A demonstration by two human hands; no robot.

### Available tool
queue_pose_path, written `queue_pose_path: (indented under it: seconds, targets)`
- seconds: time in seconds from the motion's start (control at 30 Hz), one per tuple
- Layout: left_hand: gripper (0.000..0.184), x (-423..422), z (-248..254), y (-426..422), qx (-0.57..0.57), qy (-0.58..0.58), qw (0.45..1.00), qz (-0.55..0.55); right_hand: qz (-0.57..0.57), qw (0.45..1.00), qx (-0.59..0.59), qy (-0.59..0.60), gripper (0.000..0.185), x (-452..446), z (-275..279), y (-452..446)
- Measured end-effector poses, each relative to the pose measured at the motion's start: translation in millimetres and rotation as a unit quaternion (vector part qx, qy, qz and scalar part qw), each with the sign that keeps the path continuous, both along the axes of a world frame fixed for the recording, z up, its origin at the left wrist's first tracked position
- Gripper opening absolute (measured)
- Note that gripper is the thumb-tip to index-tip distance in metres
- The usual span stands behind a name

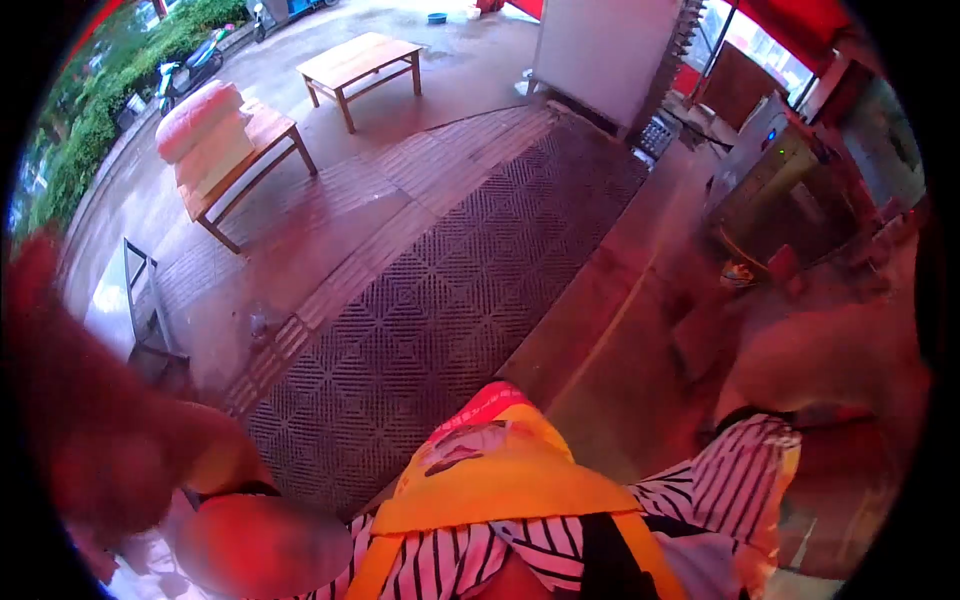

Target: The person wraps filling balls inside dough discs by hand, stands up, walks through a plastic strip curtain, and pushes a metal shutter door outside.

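Observation:
My left arm [130, 410] reaches out at the left edge, badly smeared by motion. Its hand [45, 290] is a dark red blur near the rim of the view, and its fingers cannot be made out. On the other side my right forearm [810, 355] comes out of a striped sleeve [745, 465]. The right hand, also blurred and dim, is near a boxy metal appliance [790, 190] with a small green light; I cannot tell whether it touches it. An orange apron [490, 465] with a red printed top covers my front.
A dark patterned mat [430, 300] lies on the floor ahead. Outside stand a low wooden table [360, 65] and another wooden table [270, 130] bearing a pink-and-white bundle [205, 120]. A tall pale panel [600, 60] stands ahead. Scooters [190, 75] are parked by a hedge.

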State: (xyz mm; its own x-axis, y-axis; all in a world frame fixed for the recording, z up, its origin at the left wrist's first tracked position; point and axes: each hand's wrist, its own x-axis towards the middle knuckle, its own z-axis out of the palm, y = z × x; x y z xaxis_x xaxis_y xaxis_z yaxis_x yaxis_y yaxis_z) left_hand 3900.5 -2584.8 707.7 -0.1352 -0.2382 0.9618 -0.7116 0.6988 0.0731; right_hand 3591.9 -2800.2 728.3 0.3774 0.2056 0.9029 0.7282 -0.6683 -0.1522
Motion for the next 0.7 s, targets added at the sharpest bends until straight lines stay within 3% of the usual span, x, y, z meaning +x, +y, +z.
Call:
queue_pose_path:
  seconds: [0.07,0.2,0.37,0.7]
  targets:
    - [0.060,5,11,-38,-0.048,-0.072,0.995,-0.051,-0.004,1.000,-0.002,0.022,0.029,29,-9,-24]
    - [0.060,32,-14,-120,-0.079,-0.120,0.987,-0.077,0.000,0.999,0.008,0.052,0.029,87,-45,-96]
    - [0.059,106,-43,-244,-0.091,-0.115,0.987,-0.065,-0.001,0.998,0.030,0.058,0.029,173,-79,-210]
    - [0.058,308,-62,-489,-0.109,-0.100,0.988,-0.043,0.035,0.997,0.039,0.060,0.030,385,-96,-456]
